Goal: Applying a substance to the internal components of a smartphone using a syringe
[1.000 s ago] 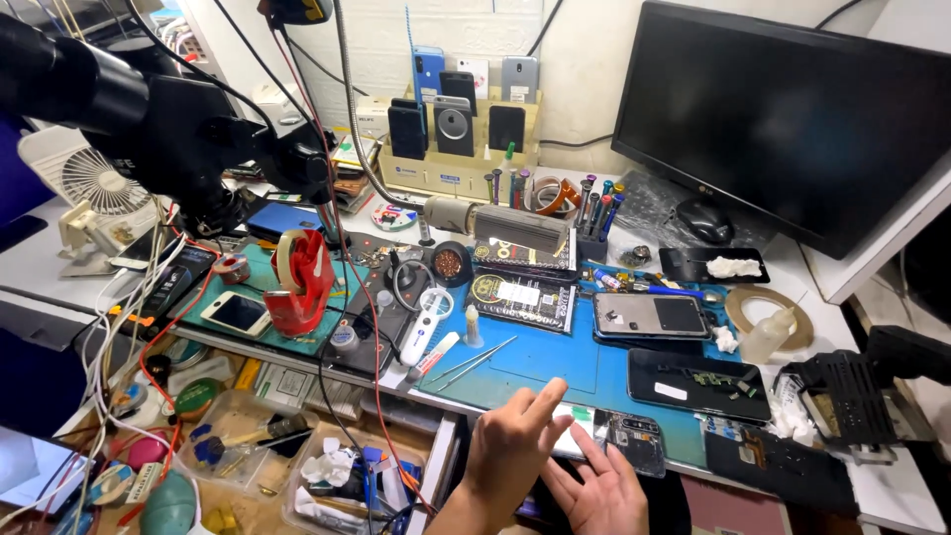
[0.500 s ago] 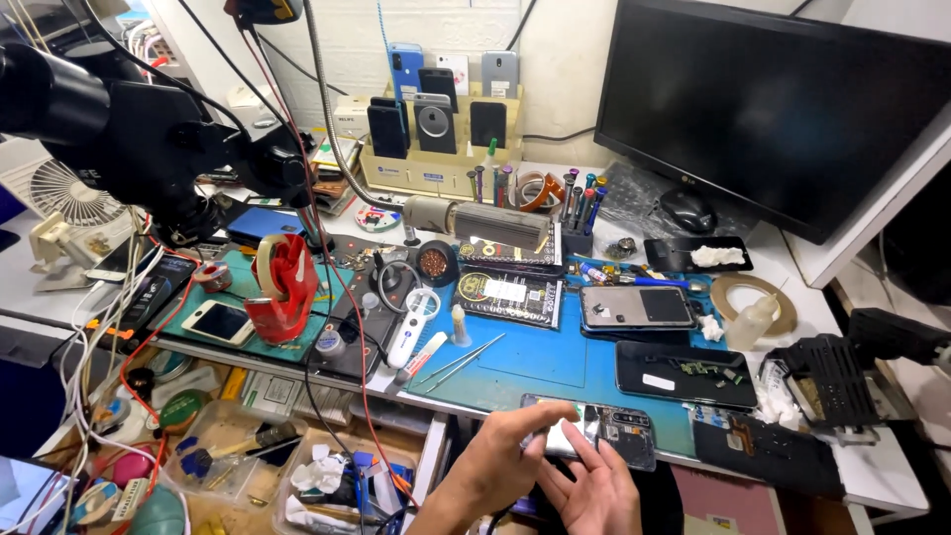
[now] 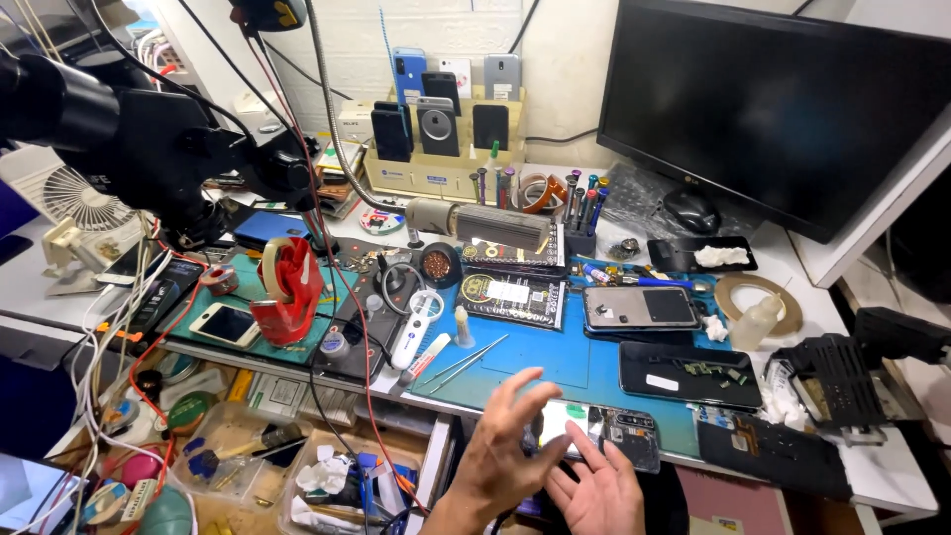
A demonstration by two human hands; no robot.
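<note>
Blue matting (image 3: 555,362) covered the tabletop, and at its near edge, about 6 o'clock from the tweezers (image 3: 474,359), lay an opened phone (image 3: 604,434) with its inner parts bare. The left hand (image 3: 505,451) hovered over the phone's 9 o'clock end, fingers spread wide and curled, gripping nothing. The right hand (image 3: 599,490) sat palm-up just at 6 o'clock of the phone, fingers loosely open, one fingertip touching its near edge. In my judgement the work would go best with the left hand pinning the frame flat while the right kept light, fingertip contact, clear of the exposed parts. Two other phones (image 3: 639,308) lay farther back.
</note>
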